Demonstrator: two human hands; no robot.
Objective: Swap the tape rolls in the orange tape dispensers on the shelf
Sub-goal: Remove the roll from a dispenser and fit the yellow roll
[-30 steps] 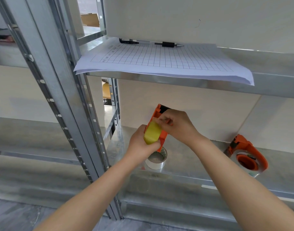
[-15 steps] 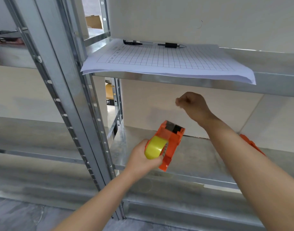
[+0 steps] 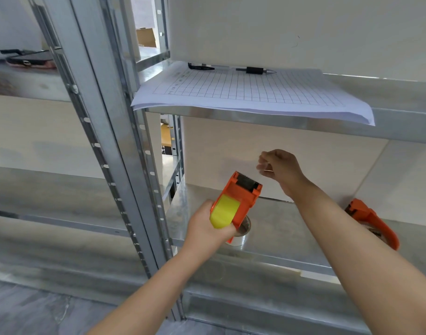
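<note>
Your left hand (image 3: 208, 227) grips the orange dispenser (image 3: 241, 199) loaded with yellow tape (image 3: 224, 211); your right hand (image 3: 279, 166) is pinched shut, raised beyond its toothed blade

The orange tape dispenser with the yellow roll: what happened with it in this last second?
The right hand let go of the dispenser and rose, fingers pinched. The left hand kept its hold and tipped the cutter end rightward. The second dispenser, clear roll and papers stayed put.

Two orange dispensers (image 3: 241, 199) (image 3: 374, 223); two tape rolls (image 3: 224, 211) (image 3: 242, 234); two pens (image 3: 201, 67) (image 3: 255, 70).
</note>
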